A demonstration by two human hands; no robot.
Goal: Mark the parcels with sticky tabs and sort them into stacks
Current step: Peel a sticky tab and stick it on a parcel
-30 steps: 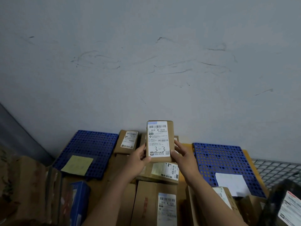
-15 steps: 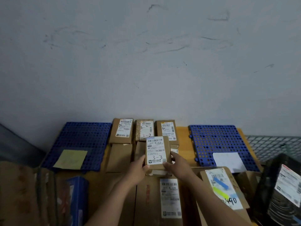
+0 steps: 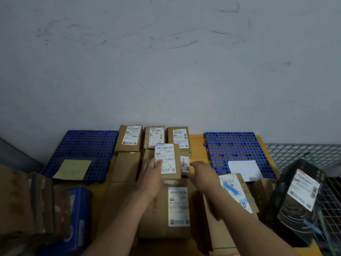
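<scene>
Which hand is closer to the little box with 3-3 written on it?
Left. The left hand rests on the little box; the right hand is just right of it, not touching.

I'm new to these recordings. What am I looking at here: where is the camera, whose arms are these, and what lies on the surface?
There is no machine here: a person sorts parcels with bare hands. The single picture comes from a wide-angle camera worn on the person's head, looking forward and down, so both arms reach in from below. The left hand rests its fingers on a small labelled parcel, which lies on top of other cardboard boxes. The right hand is open beside it and holds nothing. Behind, a row of three parcels lies along the wall. A blue perforated mat lies at each side: the left mat bears a yellow note, the right mat a white sheet.
</scene>
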